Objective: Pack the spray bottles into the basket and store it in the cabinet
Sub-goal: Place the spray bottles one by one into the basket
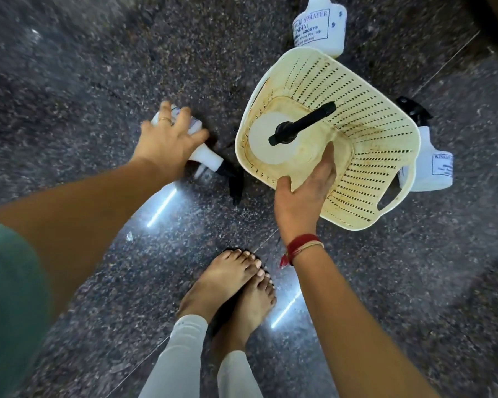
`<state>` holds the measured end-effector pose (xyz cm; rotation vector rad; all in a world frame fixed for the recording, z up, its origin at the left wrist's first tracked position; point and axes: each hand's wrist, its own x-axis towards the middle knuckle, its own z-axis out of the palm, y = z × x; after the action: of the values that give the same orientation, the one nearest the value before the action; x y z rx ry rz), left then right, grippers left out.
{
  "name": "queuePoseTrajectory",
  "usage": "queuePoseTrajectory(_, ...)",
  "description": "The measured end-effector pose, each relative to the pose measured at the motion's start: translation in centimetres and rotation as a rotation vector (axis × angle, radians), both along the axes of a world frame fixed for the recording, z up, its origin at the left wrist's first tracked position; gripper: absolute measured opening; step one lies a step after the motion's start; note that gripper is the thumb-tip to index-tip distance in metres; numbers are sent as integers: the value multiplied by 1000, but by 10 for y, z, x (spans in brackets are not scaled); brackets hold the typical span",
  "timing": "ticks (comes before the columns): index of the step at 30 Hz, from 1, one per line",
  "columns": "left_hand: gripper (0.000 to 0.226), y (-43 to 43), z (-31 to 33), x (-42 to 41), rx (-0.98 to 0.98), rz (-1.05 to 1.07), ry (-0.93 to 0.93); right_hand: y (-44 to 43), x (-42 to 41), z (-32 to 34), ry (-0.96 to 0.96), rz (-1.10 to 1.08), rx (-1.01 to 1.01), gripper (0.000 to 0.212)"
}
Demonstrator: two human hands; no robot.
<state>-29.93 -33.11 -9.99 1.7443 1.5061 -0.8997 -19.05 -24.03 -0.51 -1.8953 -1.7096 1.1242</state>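
Note:
A cream perforated basket [365,156] sits tilted on the dark granite floor, stained inside. One white spray bottle with a black trigger head [273,139] stands in it. My right hand [305,193] grips the basket's near rim. My left hand [170,142] is closed over a white spray bottle [206,155] lying on the floor left of the basket, its black nozzle pointing toward me. A labelled white bottle [321,27] lies beyond the basket. Another bottle [433,168] lies at the basket's right, partly hidden behind its wall.
My bare feet [233,291] stand on the polished granite floor [84,81], just below the basket. Ceiling lights reflect in the tiles near them. A dark edge shows at the top right corner.

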Motion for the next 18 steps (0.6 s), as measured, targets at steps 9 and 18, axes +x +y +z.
queuePoseTrajectory(9, 43, -33, 36, -96, 292, 545, 313, -2, 2, -2, -28, 77, 1, 76)
queuePoseTrajectory(18, 51, -56, 49, -132, 580, 1159, -63, -14, 1, 12, 84, 109, 155, 62)
